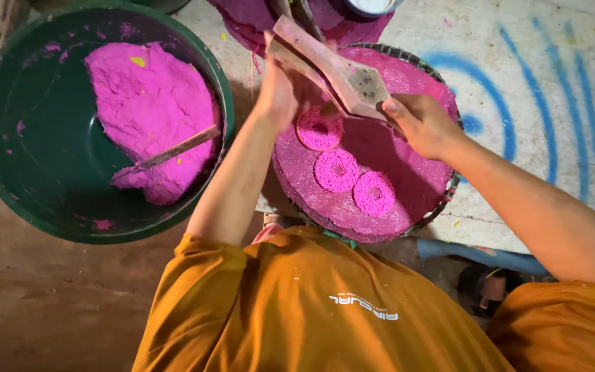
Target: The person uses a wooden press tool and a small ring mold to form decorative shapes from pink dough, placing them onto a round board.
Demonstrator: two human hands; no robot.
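Left hand (278,93): gripping wooden press (332,69) at far handle.
Right hand (421,124): clasping near end.
Pink rings (337,170): probably soft, crumbly.

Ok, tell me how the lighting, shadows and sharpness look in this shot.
Head view: warm light, bright on the painted floor, dim on the brown floor at lower left; the left hand and right hand on the wooden press look sharp; soft shadow falls inside the green basin; edges bend slightly.
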